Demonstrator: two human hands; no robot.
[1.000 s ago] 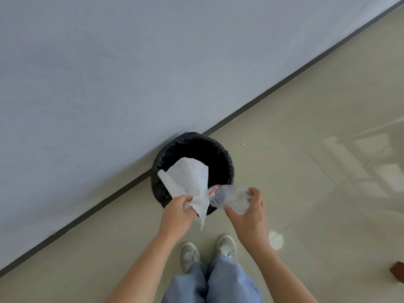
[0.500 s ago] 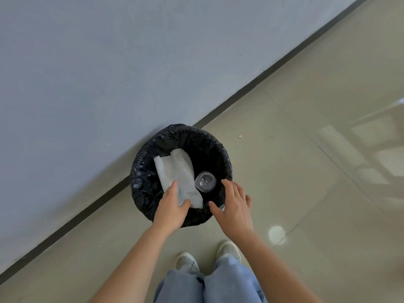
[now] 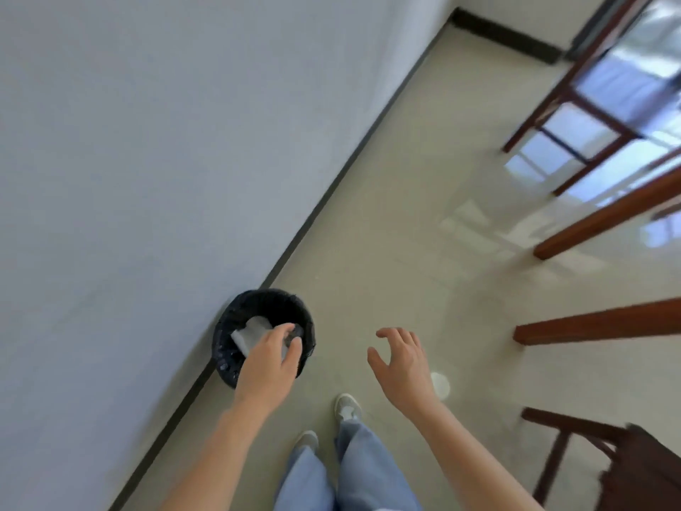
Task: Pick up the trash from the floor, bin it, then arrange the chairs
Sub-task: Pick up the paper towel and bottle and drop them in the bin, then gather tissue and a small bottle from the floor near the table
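Head camera, looking down: 2 legs in pale blue trousers (image 3: 350,470) and 2 grey shoes (image 3: 347,404) stand on the beige floor (image 3: 405,223). 2 bare hands reach forward, both empty with fingers loosely spread: the left hand (image 3: 267,366) over the bin's near rim, the right hand (image 3: 403,365) beside it over bare floor. 1 black-lined bin (image 3: 236,326) stands against the wall (image 3: 147,142), holding 1 white paper tissue (image 3: 250,331) (a clear bottle is barely discernible behind the fingers). At right, 1 dark wooden chair (image 3: 604,459); farther off, wooden furniture legs (image 3: 597,322), blurred.

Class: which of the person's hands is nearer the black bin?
Left. The left hand overlaps the black bin rim; the right hand hangs open over bare floor beside it.
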